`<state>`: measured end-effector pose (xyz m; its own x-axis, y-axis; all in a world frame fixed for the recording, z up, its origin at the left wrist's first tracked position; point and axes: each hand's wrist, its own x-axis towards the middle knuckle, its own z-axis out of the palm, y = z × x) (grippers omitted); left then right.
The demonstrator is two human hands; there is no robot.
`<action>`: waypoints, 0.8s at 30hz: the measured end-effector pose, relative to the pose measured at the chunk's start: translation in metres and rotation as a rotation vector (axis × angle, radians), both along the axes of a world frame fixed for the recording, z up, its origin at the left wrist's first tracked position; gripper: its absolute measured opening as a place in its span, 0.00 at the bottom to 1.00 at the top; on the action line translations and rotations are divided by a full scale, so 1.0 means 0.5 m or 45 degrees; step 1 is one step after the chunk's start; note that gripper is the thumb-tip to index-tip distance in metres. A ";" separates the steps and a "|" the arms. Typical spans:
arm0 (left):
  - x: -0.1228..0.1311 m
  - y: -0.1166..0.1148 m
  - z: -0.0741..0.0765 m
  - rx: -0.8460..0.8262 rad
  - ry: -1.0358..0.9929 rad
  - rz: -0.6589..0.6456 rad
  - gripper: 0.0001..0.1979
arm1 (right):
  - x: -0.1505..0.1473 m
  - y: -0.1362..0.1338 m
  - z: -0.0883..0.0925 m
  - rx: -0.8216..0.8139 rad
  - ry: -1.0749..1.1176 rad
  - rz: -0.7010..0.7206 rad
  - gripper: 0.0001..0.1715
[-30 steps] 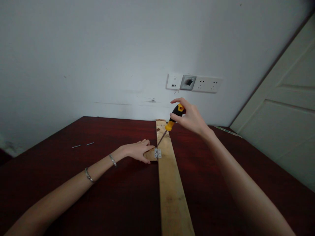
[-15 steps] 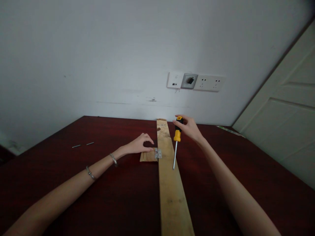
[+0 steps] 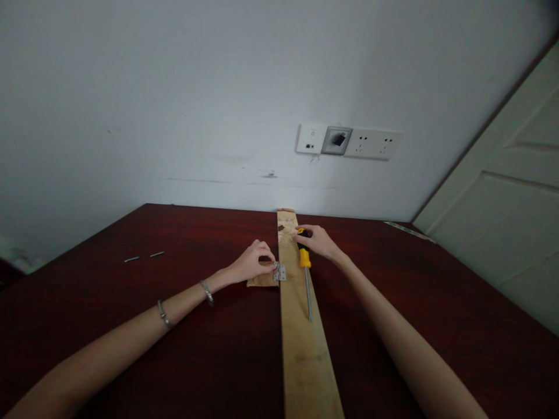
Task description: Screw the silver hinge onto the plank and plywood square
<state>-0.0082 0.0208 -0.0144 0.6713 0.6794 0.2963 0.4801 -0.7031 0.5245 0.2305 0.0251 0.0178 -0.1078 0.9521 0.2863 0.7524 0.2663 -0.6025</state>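
Observation:
A long pale wooden plank [image 3: 305, 343] lies lengthwise on the dark red table [image 3: 183, 326]. A small metal hinge [image 3: 280, 272] joins the plank to a small wooden piece [image 3: 261, 280] on its left. My left hand [image 3: 251, 263] rests over that small piece, fingertips pinched at the hinge's left leaf. My right hand [image 3: 318, 241] is closed on the black and yellow handle of a screwdriver [image 3: 304, 269]. The screwdriver lies flat along the plank's right edge, with its shaft pointing towards me.
Two thin metal nails or screws [image 3: 142, 256] lie on the table at the far left. A row of wall sockets [image 3: 349, 142] is on the white wall behind. A pale door [image 3: 502, 203] stands at the right.
My right hand has lowered the screwdriver from a raised, tilted position at the hinge down flat onto the plank. My left hand lifted from flat to a pinch at the hinge.

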 end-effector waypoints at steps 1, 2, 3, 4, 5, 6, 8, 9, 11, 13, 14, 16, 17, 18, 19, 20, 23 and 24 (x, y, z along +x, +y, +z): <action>0.002 -0.001 -0.002 -0.003 -0.016 0.006 0.05 | -0.003 -0.001 -0.003 -0.018 -0.011 -0.001 0.26; 0.003 -0.001 -0.004 -0.005 -0.033 0.007 0.05 | -0.006 -0.002 -0.007 -0.036 -0.020 -0.002 0.27; 0.004 -0.001 -0.005 -0.005 -0.049 0.003 0.05 | -0.008 -0.002 -0.009 -0.053 -0.028 -0.001 0.26; 0.005 -0.001 -0.007 -0.004 -0.062 -0.002 0.05 | -0.009 -0.002 -0.012 -0.068 -0.034 0.004 0.26; 0.006 -0.001 -0.008 -0.002 -0.069 -0.006 0.05 | -0.010 -0.002 -0.015 -0.082 -0.040 0.009 0.26; 0.007 -0.001 -0.010 -0.001 -0.073 -0.007 0.05 | -0.011 -0.001 -0.017 -0.093 -0.046 0.013 0.26; 0.007 -0.001 -0.013 -0.005 -0.085 -0.007 0.04 | -0.011 0.001 -0.022 -0.110 -0.057 0.015 0.27; 0.007 -0.001 -0.015 -0.008 -0.101 -0.007 0.04 | -0.011 0.002 -0.025 -0.117 -0.064 0.011 0.27; 0.008 -0.001 -0.019 -0.006 -0.155 -0.005 0.03 | -0.011 0.005 -0.030 -0.130 -0.079 0.005 0.25; 0.009 -0.002 -0.023 0.001 -0.213 0.002 0.03 | -0.012 0.007 -0.034 -0.138 -0.094 0.007 0.23; 0.009 -0.002 -0.024 0.005 -0.234 0.005 0.03 | -0.013 0.008 -0.035 -0.140 -0.101 0.010 0.22; 0.009 -0.002 -0.027 0.013 -0.262 0.003 0.03 | -0.014 0.008 -0.035 -0.142 -0.112 0.016 0.20; 0.010 -0.001 -0.029 0.018 -0.273 -0.002 0.03 | -0.014 0.008 -0.034 -0.142 -0.116 0.018 0.19; 0.010 0.000 -0.030 0.024 -0.285 -0.005 0.03 | -0.015 0.008 -0.033 -0.142 -0.120 0.019 0.19; 0.010 0.000 -0.032 0.028 -0.297 -0.006 0.03 | -0.015 0.008 -0.033 -0.142 -0.123 0.020 0.19; 0.010 0.001 -0.034 0.032 -0.308 -0.006 0.02 | -0.015 0.008 -0.032 -0.143 -0.125 0.020 0.19; 0.010 0.003 -0.039 0.046 -0.333 0.006 0.02 | -0.016 0.007 -0.032 -0.149 -0.129 0.022 0.18; 0.010 0.003 -0.040 0.052 -0.338 0.007 0.02 | -0.017 0.006 -0.031 -0.152 -0.129 0.028 0.18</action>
<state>-0.0032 0.0224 -0.0346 0.5630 0.6665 0.4887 0.3336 -0.7242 0.6035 0.2221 0.0281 0.0021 -0.1515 0.9758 0.1576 0.8057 0.2143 -0.5521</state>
